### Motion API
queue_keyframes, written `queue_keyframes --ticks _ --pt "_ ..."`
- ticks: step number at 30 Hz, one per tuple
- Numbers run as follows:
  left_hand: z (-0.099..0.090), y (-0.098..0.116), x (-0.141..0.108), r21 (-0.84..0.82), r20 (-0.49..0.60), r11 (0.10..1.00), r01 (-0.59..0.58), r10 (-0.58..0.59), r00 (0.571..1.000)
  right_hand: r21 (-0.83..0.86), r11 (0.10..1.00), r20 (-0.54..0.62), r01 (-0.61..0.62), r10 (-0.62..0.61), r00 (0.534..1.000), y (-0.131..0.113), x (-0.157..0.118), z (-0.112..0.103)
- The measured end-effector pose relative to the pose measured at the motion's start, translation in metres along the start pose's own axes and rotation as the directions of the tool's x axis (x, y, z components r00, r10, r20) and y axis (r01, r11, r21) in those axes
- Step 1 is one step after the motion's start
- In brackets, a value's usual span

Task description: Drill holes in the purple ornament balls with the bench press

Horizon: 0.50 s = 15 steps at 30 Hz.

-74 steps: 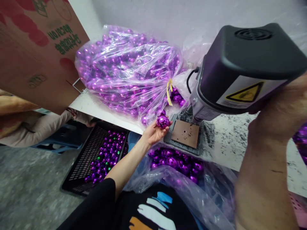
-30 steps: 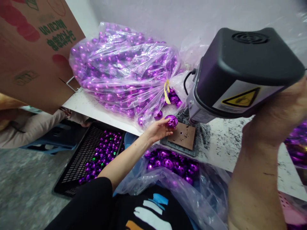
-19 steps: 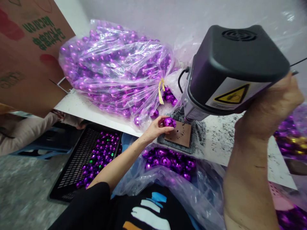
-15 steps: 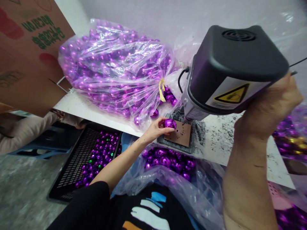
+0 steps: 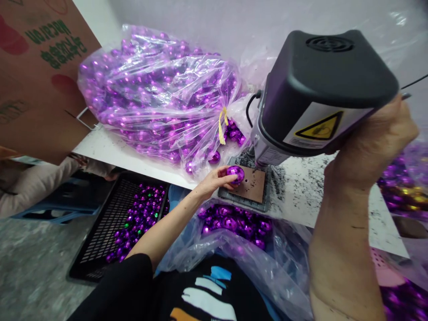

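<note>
A: Quick status, pls. Where's the ball?

B: Purple ball [image 5: 236, 174] is in the L hand [image 5: 216, 182], pinched btwn thumb & fingers, over the far-left corner of the brown plate [image 5: 254, 186]. Plate's on the machine [image 5: 334, 71] base, by the table's [image 5: 304, 191] front edge. Can't tell if ball & plate touch.

A: R hand?

B: R hand [image 5: 377, 138] is well apart from the L, up at the machine's R side. Housing hides its fingers, so can't tell what they're clamped on, if anything.

A: Which step, then?

B: IMO it's positioning: ball's just beside the small hole [image 5: 246, 180], not centered on it. Looks like a drilling or pressing setup, prob.

A: Next move calls for?

B: Shift it a bit R, seat it on the hole, hold it steady, fingertips clear of the machine's lower end, & only then work the machine w/ the R, I'd say.

A: Main risk?

B: Round & shiny, so it could roll or slip under load. Dark specks around the base might also unseat it, poss.
</note>
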<state>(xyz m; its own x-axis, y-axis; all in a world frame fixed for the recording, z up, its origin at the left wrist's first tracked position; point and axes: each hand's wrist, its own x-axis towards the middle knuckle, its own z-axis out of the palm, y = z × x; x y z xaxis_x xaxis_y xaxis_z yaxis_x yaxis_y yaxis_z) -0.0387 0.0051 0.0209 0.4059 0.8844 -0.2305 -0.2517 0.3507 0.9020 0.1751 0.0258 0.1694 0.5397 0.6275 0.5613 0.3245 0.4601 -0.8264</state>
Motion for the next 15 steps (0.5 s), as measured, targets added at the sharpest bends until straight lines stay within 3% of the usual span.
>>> queue_keyframes --ticks 4,9,15 --pt "0.007 -0.006 0.009 0.227 -0.059 0.958 -0.176 0.194 0.979 -0.004 0.999 -0.047 0.042 -0.043 0.998 0.007 0.003 -0.001" --pt "0.01 -0.02 0.028 0.458 -0.001 0.849 -0.263 0.296 0.955 -0.014 0.996 -0.01 0.089 -0.089 0.996 0.013 0.005 -0.004" --pt "0.014 -0.026 0.028 0.742 0.096 0.594 -0.312 0.366 0.926 -0.002 0.995 0.038 0.104 -0.104 0.994 0.013 0.004 -0.005"
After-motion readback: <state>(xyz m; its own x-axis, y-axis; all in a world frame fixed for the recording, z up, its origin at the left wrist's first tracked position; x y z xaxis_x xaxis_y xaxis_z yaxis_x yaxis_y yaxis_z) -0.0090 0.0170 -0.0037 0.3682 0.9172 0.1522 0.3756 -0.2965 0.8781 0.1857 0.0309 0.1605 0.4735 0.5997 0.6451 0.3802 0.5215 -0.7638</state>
